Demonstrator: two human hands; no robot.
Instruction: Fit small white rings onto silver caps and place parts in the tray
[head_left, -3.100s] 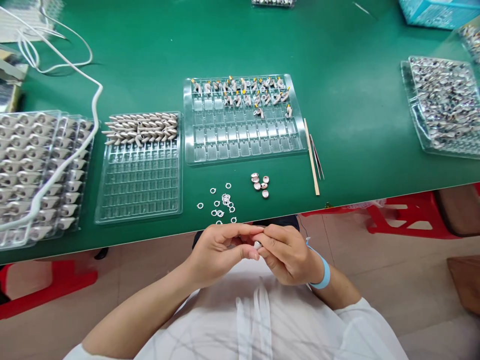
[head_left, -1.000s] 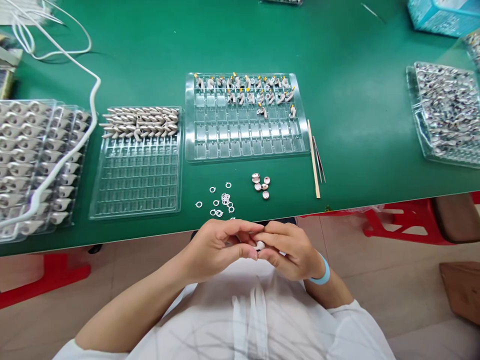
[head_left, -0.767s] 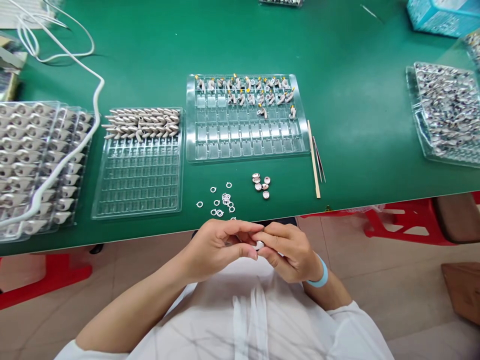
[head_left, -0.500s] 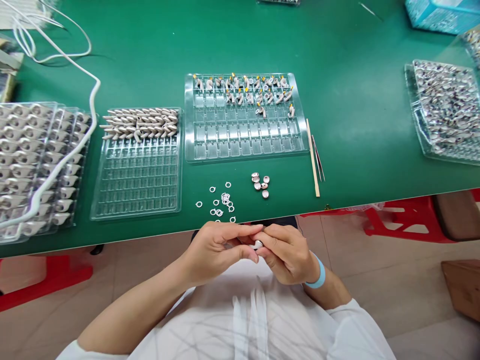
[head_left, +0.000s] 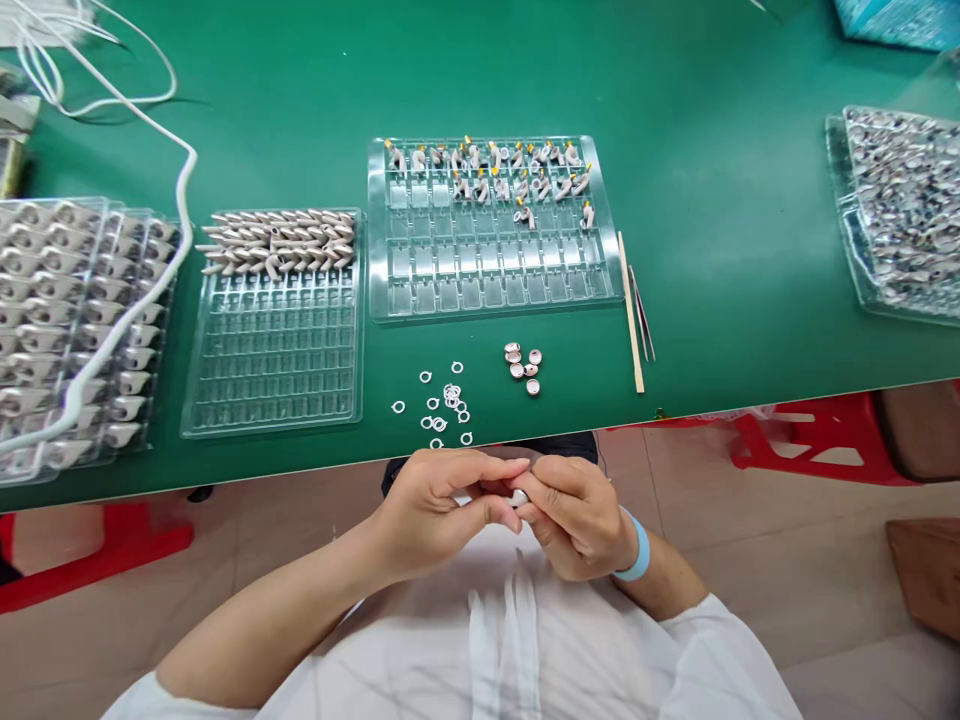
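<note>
Just in front of the table edge, my left hand (head_left: 447, 508) and my right hand (head_left: 576, 510) meet, fingers closed in pinches around one small pale earbud part (head_left: 519, 497). Most of it is hidden behind the fingertips. On the green table (head_left: 480, 80) near my hands lie several thin white rings (head_left: 451, 393), some overlapping. To their right is a cluster of small round metallic caps (head_left: 532, 370). Beyond these, a clear compartment tray (head_left: 442, 262) holds earbud parts with yellow tips (head_left: 495, 185) in its back rows.
Left of centre, another clear tray (head_left: 274, 350) carries rows of grey stem pieces (head_left: 277, 242). Stacked trays of grey shells (head_left: 49, 315) stand farther left under a white cable (head_left: 157, 290). A wooden stick (head_left: 630, 315) and tweezers (head_left: 642, 312) lie right. Shiny pieces fill the far-right tray (head_left: 904, 205).
Both hands keep their hold on the earbud part, which is turned slightly between the fingers. The camera view has shifted a little; the things on the table lie as before.
</note>
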